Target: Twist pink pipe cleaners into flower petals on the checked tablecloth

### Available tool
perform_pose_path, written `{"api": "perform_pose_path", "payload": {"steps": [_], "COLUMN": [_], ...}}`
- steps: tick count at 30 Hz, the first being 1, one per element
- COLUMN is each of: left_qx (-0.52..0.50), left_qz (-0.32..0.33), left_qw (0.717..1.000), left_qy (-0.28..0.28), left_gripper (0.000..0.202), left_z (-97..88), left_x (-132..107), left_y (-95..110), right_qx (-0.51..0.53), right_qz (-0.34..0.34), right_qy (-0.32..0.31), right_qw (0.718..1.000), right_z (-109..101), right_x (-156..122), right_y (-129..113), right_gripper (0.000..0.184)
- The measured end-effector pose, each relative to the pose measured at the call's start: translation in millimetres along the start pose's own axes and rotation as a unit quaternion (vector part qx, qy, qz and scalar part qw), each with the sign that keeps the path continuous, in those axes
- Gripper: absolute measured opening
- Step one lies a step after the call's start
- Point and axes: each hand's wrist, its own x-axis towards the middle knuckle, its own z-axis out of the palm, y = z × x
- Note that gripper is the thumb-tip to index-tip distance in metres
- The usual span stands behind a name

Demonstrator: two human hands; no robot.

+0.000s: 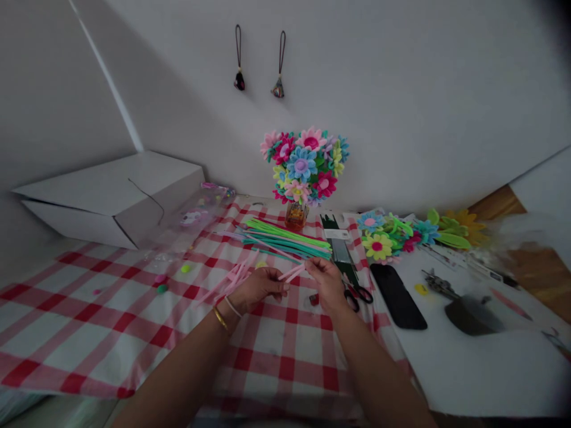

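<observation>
Between my two hands stretches a pink pipe cleaner (292,273), which looks bent double. My left hand (263,285) pinches its left end, and my right hand (325,279) grips the other end with fingers closed. Several short pink pipe cleaners (232,276) lie in a loose pile behind my left wrist. Farther back sits a bundle of green and teal pipe cleaners (285,238). Black-handled scissors (359,295) rest just right of my right hand, partly hidden by it.
A glass vase (296,216) of pipe-cleaner flowers (303,163) stands by the wall. A white box (116,196) is at the left. Right of the checked tablecloth (178,339) lie a black phone (398,296), more flowers (378,245) and a glue gun (468,312). Small pom-poms (162,289) dot the cloth.
</observation>
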Motion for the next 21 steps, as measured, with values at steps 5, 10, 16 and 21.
{"api": "perform_pose_path", "payload": {"steps": [5,10,16,21], "left_qx": [-0.048,-0.054,-0.049,-0.094], "left_qz": [-0.02,0.0,-0.011,-0.015], "left_qw": [0.996,0.998,0.998,0.994], "left_qy": [-0.068,-0.019,0.037,0.052], "left_gripper": [0.031,0.029,0.023,0.015], "left_z": [-2.3,2.9,6.7,1.1], "left_x": [-6.2,-2.0,-0.5,0.7], "left_y": [6.8,-1.0,-0.7,0.0], "right_qx": [0.003,-0.06,-0.142,-0.28], "right_qz": [0.007,-0.002,-0.067,-0.243], "right_qy": [-0.034,-0.072,-0.088,-0.078], "right_qw": [0.999,0.996,0.984,0.926], "right_z": [-0.6,4.1,3.6,-3.6], "right_x": [-1.0,-5.6,-7.1,-5.8], "right_y": [-3.4,-2.0,-1.6,-15.3], "right_gripper": [0.016,0.018,0.018,0.019]}}
